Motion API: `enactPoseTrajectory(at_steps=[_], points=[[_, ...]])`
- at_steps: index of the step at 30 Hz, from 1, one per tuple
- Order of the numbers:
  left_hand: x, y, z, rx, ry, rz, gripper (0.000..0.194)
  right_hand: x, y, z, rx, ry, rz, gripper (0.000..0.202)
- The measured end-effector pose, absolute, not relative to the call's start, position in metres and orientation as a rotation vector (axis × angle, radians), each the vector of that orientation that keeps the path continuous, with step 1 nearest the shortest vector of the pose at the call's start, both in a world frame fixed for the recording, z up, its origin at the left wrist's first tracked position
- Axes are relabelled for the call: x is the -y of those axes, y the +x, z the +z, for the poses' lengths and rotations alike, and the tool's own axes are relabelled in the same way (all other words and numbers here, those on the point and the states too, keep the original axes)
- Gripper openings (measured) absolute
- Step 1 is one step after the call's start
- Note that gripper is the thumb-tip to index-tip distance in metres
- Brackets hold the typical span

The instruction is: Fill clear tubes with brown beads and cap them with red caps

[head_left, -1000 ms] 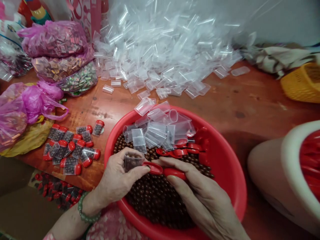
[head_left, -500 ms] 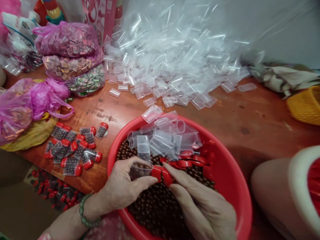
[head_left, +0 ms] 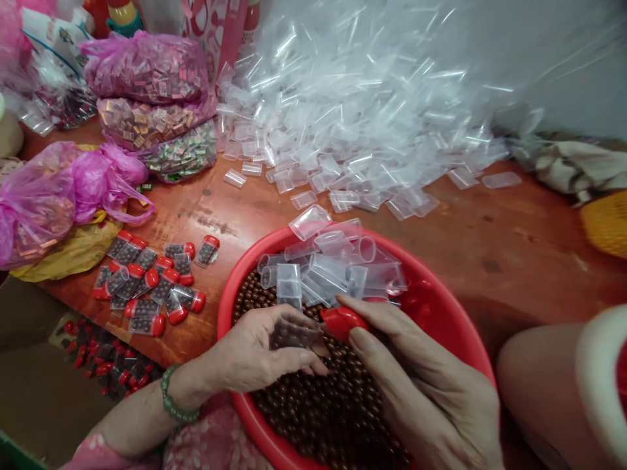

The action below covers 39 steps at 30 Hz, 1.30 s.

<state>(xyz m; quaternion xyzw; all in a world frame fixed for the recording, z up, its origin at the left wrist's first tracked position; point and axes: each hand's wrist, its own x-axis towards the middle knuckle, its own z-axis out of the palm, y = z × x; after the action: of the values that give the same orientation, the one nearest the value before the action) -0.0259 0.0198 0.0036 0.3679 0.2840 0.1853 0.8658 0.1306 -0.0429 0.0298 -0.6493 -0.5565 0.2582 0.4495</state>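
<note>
Over the red basin (head_left: 467,323) of brown beads (head_left: 318,398), my left hand (head_left: 264,349) holds a clear plastic sleeve (head_left: 294,334) between thumb and fingers. A green bead bracelet circles that wrist. My right hand (head_left: 421,372) pinches a red cap (head_left: 343,321) between thumb and forefinger, just right of the sleeve and close to its end. Whether the sleeve holds beads is hard to tell. More clear sleeves (head_left: 330,267) lie piled at the basin's far side, right behind both hands.
Filled red-capped containers (head_left: 142,307) lie on the wooden table (head_left: 196,209) at left. Below its edge sits a box of similar ones (head_left: 105,362). A big heap of sleeves (head_left: 343,124), pink bags (head_left: 147,72), a yellow basket (head_left: 607,222) and a pale-rimmed bucket (head_left: 543,365) surround the basin.
My right hand has drawn slightly right with the red cap, leaving a small gap from the sleeve in my left hand. The whole view has shifted a little.
</note>
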Motion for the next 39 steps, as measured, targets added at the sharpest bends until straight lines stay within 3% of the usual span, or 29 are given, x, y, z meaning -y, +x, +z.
enactPoseTrajectory(at_steps=[10, 15, 28, 32, 36, 39], points=[[-0.02, -0.024, -0.001, -0.555, 0.834, 0.362, 0.018, 0.025, 0.131, 0.028, 1.829, -1.419, 0.445, 0.033], [-0.022, -0.027, 0.001, -0.557, 0.997, 0.265, 0.006, 0.031, 0.133, 0.022, 1.719, -1.441, 0.633, 0.029], [-0.023, -0.025, 0.001, -0.549, 0.926, 0.25, 0.009, 0.03, 0.135, 0.028, 1.897, -1.471, 0.483, 0.027], [-0.024, -0.025, 0.002, -0.502, 0.88, 0.232, 0.01, 0.035, 0.14, 0.026, 2.107, -1.453, 0.406, 0.033], [-0.024, -0.025, -0.002, -0.491, 0.79, 0.249, 0.005, 0.04, 0.135, 0.019, 2.262, -1.478, 0.218, 0.065], [-0.021, -0.024, -0.005, -0.5, 0.682, 0.246, 0.019, 0.039, 0.126, 0.011, 2.3, -1.497, 0.004, 0.071]])
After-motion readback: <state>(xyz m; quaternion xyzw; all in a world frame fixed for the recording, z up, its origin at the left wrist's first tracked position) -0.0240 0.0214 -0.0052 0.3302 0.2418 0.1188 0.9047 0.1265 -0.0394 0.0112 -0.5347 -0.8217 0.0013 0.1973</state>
